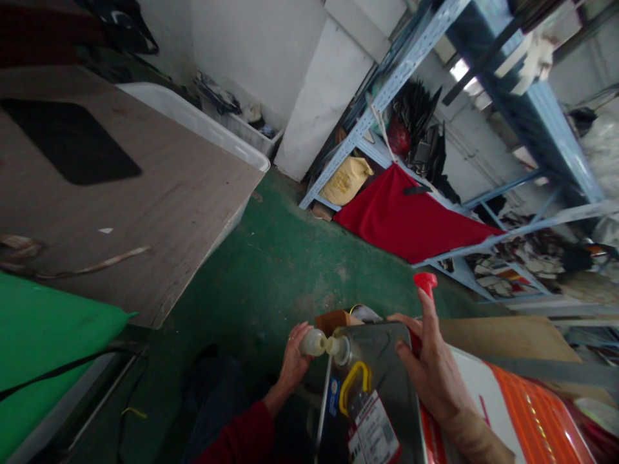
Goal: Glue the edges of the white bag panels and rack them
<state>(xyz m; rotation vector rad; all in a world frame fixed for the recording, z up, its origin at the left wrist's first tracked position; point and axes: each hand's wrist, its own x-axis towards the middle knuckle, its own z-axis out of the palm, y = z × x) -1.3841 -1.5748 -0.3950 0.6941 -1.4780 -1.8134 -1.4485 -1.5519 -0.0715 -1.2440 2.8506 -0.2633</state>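
Observation:
My left hand (291, 362) is closed around a small translucent plastic bottle (312, 343). The bottle's mouth meets or nearly meets the pale spout (333, 346) of a rectangular metal can (382, 345); whether liquid runs between them I cannot tell. That can is tilted, with a yellow handle (345, 394) and a white label (374, 430) on its top. My right hand (438, 370) grips the can's far edge, thumb on the top. By its raised index finger a red plastic piece (425, 280) sticks up, perhaps a cap or nozzle; its lower part is hidden.
At left stands a brown tabletop (184, 174) bearing a black mat (77, 138), with green fabric (53, 348) nearer me. Blue metal shelving (348, 145) with a hanging red cloth (406, 216) is beyond the green floor (285, 258). A brown board (503, 341) lies right of the can.

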